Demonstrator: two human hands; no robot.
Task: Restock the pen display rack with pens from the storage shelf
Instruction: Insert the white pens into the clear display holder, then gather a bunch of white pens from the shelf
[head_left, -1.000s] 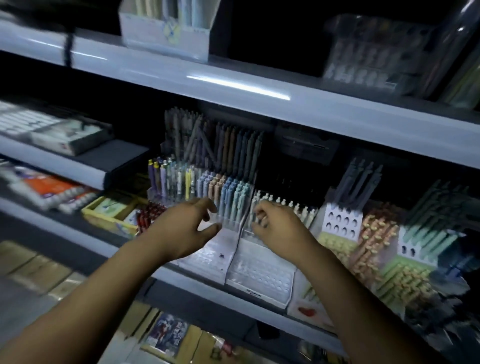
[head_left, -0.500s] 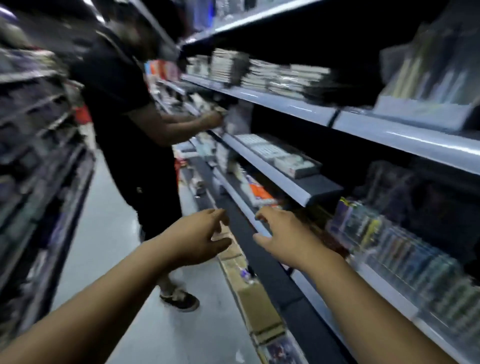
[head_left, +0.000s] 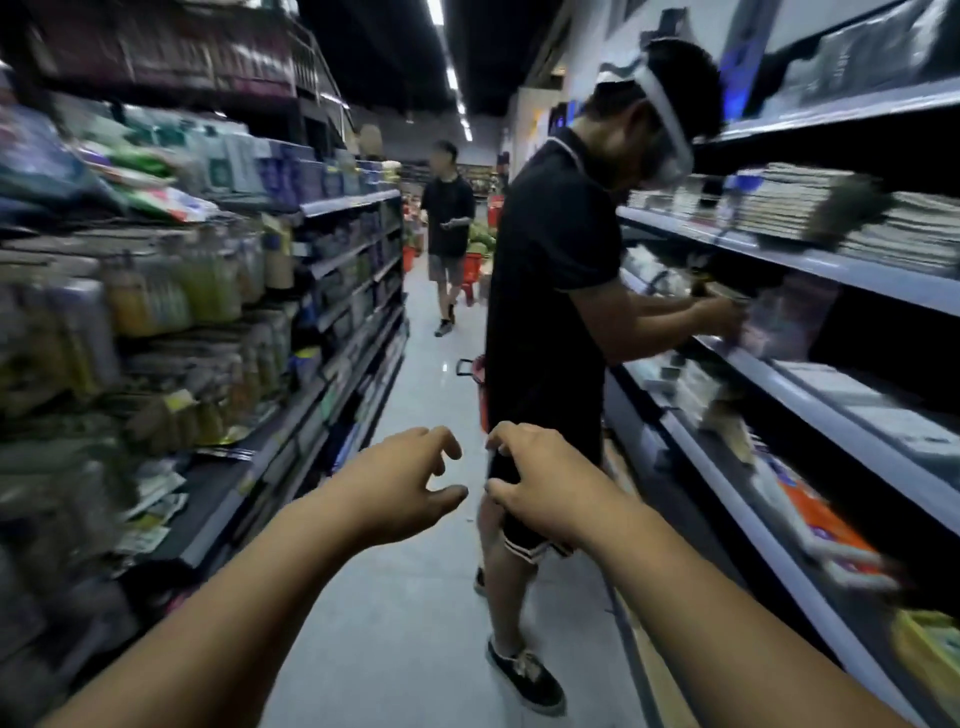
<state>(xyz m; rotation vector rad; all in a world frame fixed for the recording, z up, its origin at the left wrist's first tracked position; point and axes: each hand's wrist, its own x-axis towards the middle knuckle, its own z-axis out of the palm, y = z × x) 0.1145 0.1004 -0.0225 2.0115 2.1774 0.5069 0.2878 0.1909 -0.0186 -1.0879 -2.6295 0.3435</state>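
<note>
Grey aisle floor (head_left: 415, 597) lay beneath both hands, which were stretched forward at the centre of the view. The left hand (head_left: 400, 486) hung just to the 9 o'clock side of the right hand (head_left: 543, 486), with a narrow gap between them and nothing touching. Each had loosely curled fingers, its thumb pointing toward the other hand, and each gripped nothing.

Close beyond the right hand, toward 1 o'clock, a person in a black shirt (head_left: 550, 270) and dark shorts stood side-on, wearing a white headband device (head_left: 662, 104). That person's hands (head_left: 719, 317) reached into the right-hand shelving (head_left: 831, 270). A red basket (head_left: 480, 387) showed just behind that person's legs.

The right-hand shelving ran from 1 o'clock down to 5 o'clock. It carried flat stacks (head_left: 810, 202) on an upper level, an orange packet (head_left: 821, 519) lower down and a yellow tray (head_left: 930, 660) at 4 o'clock. All of these were blurred. Whether any pens or the display rack stood among them could not be told.

At 9 o'clock, the left-hand shelving (head_left: 291, 431) held blurred bottles (head_left: 171, 296) and packets. At 12 o'clock, well down the aisle, a second person in black (head_left: 447, 218) stood under a line of ceiling lights (head_left: 451, 78).
</note>
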